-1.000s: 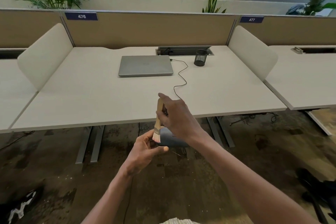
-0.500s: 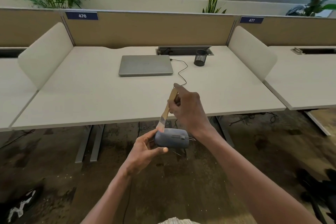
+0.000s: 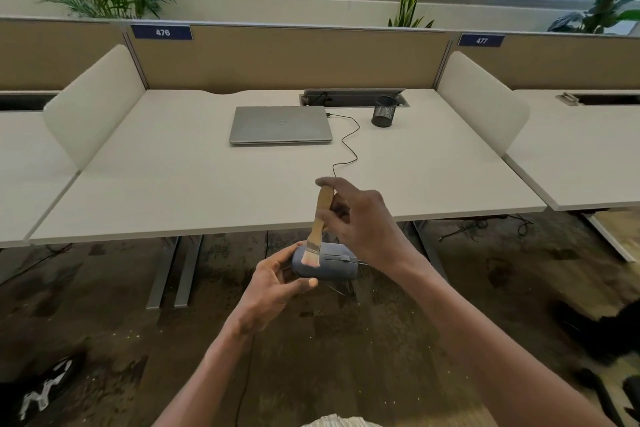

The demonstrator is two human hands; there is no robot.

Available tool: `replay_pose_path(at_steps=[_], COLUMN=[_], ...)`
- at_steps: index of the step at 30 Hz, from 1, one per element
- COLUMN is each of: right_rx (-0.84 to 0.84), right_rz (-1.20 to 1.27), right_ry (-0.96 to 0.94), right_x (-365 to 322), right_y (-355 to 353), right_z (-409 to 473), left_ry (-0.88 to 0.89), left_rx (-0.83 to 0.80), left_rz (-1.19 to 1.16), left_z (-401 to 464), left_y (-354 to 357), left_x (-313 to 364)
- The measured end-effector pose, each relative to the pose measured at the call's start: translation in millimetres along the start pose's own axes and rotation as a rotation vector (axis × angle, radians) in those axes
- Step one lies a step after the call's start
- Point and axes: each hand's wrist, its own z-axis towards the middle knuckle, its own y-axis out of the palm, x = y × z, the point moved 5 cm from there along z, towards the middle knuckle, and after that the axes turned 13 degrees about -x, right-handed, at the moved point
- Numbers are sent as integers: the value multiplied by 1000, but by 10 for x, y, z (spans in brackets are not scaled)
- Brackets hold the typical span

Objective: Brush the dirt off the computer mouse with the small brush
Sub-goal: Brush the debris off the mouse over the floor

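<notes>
We find the grey-blue computer mouse [image 3: 325, 262] held in the air just in front of the bench [image 3: 173, 184] edge, our left hand [image 3: 277, 279] gripping its near end. Our right hand [image 3: 360, 218] pinches the small wooden brush [image 3: 317, 229], bristles touching the mouse's top. Farther back on the bench lies a closed laptop [image 3: 280, 124].

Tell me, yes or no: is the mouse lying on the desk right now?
No, the left hand holds the mouse in the air in front of the desk, while the right hand sets the brush on it.

Brush [image 3: 318, 222] bristles on grey mouse [image 3: 334, 262]
</notes>
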Motion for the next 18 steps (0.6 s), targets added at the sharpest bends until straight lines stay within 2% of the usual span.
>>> replay_pose_path(at_steps=[8, 13, 18], right_rx=[71, -17, 42], right_rz=[-14, 6, -10], right_ry=[2, -15, 14], right_x=[60, 79, 123], right_y=[-120, -78, -184], right_z=[-51, -89, -82], left_ry=[5, -2, -3], left_rx=[-15, -8, -12], left_rz=[-24, -11, -19], left_z=[-38, -42, -67], left_y=[33, 35, 39], left_x=[2, 10, 13])
